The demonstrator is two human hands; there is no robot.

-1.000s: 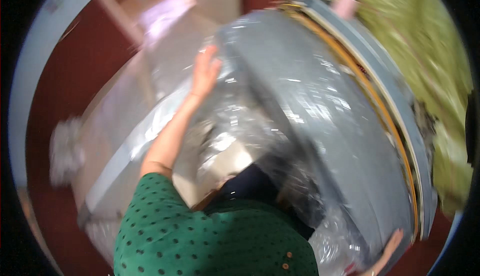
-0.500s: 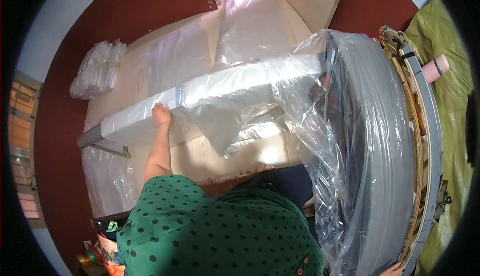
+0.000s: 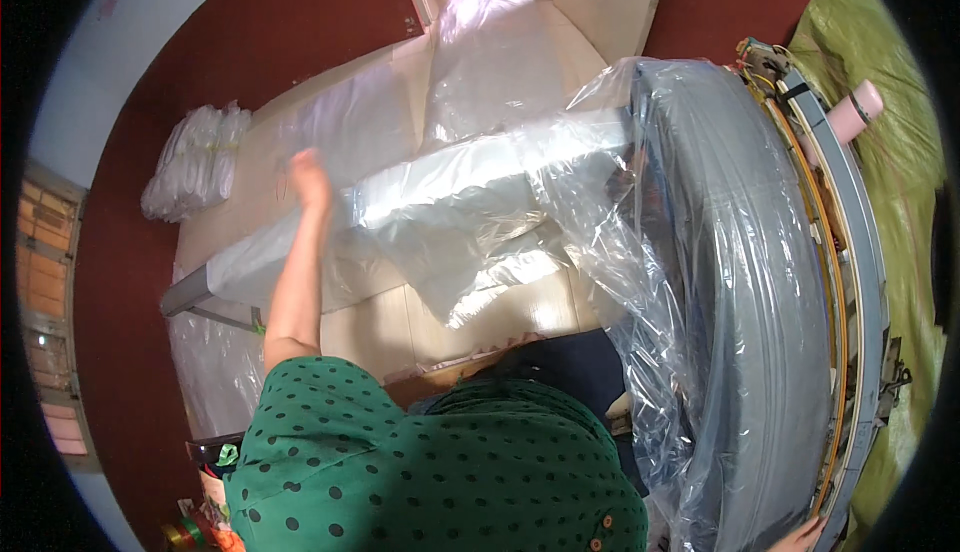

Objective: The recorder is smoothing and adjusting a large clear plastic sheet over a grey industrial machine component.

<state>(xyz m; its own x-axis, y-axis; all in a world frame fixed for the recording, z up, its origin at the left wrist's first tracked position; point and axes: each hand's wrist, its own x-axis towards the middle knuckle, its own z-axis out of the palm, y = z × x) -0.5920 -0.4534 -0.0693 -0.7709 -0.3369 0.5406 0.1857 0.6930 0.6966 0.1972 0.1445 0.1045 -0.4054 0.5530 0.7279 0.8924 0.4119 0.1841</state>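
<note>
My left hand (image 3: 310,177) is stretched out over the far side of a long narrow bench covered in clear plastic film (image 3: 430,184). Motion smears its fingers, so I cannot tell whether they hold anything. At the lower right corner, my right hand (image 3: 800,535) shows only in part. Its fingers are stretched out against the edge of a long grey machine rail (image 3: 848,472). A broad roll of bluish clear plastic (image 3: 750,282) lies beside that rail, with loose crinkled film trailing from it onto the bench.
A bundle of folded clear plastic (image 3: 200,162) sits at the far left. Flat plastic sheets (image 3: 490,72) lie on the tiled floor beyond the bench. A pink bottle (image 3: 855,112) stands beyond the rail, by a yellow-green tarp (image 3: 910,202). A patterned container (image 3: 215,487) is at lower left.
My left hand has come off the film-covered bench top and moved farther away, slightly to the left. The right hand has shifted slightly and stays at the rail. The whole view has shifted slightly.
</note>
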